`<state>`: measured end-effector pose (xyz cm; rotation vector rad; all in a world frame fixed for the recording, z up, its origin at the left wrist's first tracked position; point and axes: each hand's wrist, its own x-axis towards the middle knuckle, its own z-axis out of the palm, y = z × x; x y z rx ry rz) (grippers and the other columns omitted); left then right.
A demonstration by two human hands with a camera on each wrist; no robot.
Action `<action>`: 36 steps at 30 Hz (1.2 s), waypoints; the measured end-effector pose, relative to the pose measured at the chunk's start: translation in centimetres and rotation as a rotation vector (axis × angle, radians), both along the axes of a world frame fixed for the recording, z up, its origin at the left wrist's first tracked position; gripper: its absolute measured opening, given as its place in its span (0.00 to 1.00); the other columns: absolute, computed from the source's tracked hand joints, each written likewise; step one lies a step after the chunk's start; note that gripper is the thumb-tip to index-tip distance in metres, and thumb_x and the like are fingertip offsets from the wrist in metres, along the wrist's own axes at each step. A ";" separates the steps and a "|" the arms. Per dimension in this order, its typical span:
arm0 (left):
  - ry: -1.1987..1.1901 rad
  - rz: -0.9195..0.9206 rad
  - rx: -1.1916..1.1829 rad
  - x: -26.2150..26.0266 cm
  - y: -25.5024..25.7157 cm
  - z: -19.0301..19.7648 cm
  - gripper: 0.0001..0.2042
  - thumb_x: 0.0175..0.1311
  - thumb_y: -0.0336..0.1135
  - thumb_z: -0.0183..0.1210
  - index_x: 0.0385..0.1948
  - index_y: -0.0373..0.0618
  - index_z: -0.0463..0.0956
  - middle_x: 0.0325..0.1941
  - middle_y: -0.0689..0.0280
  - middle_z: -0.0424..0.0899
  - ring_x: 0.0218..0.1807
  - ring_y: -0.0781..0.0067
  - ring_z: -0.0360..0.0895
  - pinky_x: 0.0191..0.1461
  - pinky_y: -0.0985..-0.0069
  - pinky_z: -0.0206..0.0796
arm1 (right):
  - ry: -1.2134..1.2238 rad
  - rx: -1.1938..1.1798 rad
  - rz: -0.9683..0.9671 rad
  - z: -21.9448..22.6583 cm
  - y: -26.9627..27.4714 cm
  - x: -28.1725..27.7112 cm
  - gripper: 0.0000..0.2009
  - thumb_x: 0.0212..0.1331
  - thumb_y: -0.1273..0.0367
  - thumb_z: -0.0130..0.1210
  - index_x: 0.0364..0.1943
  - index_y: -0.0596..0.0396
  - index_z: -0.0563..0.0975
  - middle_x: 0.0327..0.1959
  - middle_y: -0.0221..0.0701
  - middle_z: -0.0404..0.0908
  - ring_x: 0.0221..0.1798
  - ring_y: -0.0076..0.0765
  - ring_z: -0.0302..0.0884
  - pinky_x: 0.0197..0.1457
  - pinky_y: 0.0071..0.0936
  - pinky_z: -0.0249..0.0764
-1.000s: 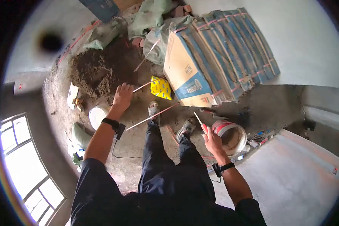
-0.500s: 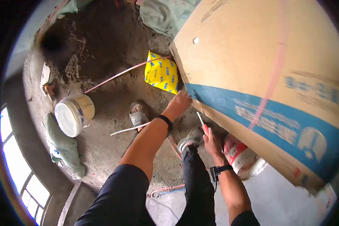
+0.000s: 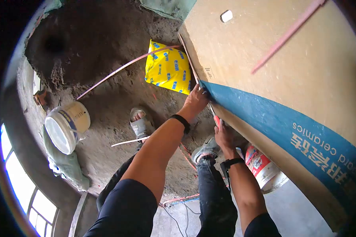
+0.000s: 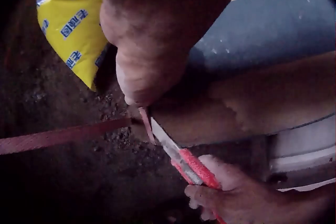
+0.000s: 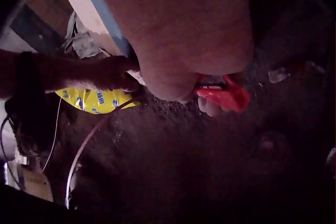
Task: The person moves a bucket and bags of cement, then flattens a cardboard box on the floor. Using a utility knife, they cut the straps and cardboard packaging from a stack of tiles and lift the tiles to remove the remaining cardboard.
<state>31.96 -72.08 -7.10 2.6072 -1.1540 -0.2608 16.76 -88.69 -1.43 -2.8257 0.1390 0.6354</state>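
Gripping the red knife [image 4: 198, 165], the right hand [image 3: 224, 136] has brought its blade to the pink strap [image 4: 145, 121] at the edge of the carton [image 3: 233, 51], closer than before to the left hand [image 3: 195, 102], which pinches that strap.

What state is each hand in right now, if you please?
Left hand: closed, pinching a pink strap by the carton.
Right hand: closed, holding the red-handled knife.
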 end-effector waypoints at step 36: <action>-0.077 -0.078 -0.255 1.7 9.0 10.9 0.16 0.49 0.30 0.57 0.43 0.45 0.77 0.45 0.58 0.78 0.54 0.57 0.74 0.59 0.63 0.66 | 0.164 0.205 -0.127 -0.7 -0.7 -4.0 0.20 0.63 0.67 0.49 0.56 0.60 0.62 0.34 0.50 0.79 0.35 0.56 0.79 0.36 0.49 0.73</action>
